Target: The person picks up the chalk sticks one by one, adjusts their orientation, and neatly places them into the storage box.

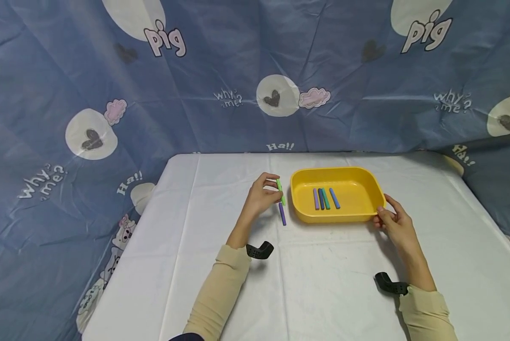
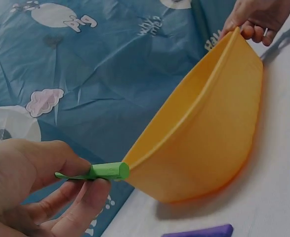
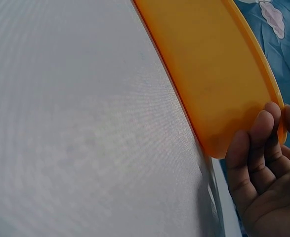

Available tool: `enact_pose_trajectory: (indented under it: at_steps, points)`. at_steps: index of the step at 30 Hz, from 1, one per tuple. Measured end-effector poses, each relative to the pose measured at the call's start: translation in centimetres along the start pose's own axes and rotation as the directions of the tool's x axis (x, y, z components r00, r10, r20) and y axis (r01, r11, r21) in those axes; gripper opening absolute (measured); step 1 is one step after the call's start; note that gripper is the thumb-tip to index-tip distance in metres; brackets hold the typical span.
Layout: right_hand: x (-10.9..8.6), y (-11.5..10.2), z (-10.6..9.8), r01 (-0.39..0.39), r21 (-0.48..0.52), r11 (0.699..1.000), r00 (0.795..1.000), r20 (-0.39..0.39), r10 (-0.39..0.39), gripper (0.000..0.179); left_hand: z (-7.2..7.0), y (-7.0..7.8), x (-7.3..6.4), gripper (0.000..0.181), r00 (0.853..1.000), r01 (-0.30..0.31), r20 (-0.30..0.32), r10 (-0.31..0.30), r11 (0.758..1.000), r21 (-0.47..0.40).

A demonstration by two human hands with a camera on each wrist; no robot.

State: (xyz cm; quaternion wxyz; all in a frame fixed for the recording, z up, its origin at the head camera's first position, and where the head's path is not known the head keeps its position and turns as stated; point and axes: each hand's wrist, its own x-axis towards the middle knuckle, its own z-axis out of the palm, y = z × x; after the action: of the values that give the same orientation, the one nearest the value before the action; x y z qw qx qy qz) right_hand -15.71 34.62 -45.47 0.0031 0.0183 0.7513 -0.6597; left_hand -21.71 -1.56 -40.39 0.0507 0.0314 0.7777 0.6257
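My left hand [image 1: 261, 195] pinches a light green crayon-like stick [image 2: 110, 171] between thumb and fingers, just left of a yellow plastic tray [image 1: 357, 189]. A purple stick [image 1: 282, 214] lies on the white cloth below that hand; only part of it shows in the left wrist view. Inside the tray rest several sticks: a lilac one [image 1: 316, 199], a dark blue one [image 1: 321, 199] and a teal one [image 1: 326, 199] side by side, and a blue one [image 1: 335, 198] a little apart. At the tray's near right corner my right hand [image 1: 398, 226] grips the rim, its thumb on the edge and fingers against the outer wall.
A white cloth [image 1: 323, 284] covers the table under everything. Behind the table hangs a blue printed curtain [image 1: 220, 123], which also runs down the left side. Each wrist wears a black device, one on the left [image 1: 260, 250] and one on the right [image 1: 390, 284].
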Motion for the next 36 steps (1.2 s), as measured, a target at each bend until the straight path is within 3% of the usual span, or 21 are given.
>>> enact_pose_trajectory:
  at_steps: [16, 31, 36]
  points:
    - [-0.1, 0.0, -0.2, -0.003, -0.014, 1.000, 1.000, -0.005, 0.003, 0.068, 2.1, 1.9, 1.2, 0.045, 0.996, 0.012, 0.087, -0.010, 1.000, -0.019]
    - [-0.1, 0.3, -0.4, -0.002, 0.013, 1.000, 1.000, 0.002, 0.002, 0.068, 4.9, 1.9, 2.3, 0.048, 0.996, 0.021, 0.087, -0.023, 0.999, 0.027]
    - [0.0, -0.1, -0.2, 0.014, -0.027, 1.000, 1.000, -0.004, -0.014, 0.066, 5.5, 2.3, 2.5, 0.046, 0.996, 0.016, 0.090, -0.020, 0.998, 0.053]
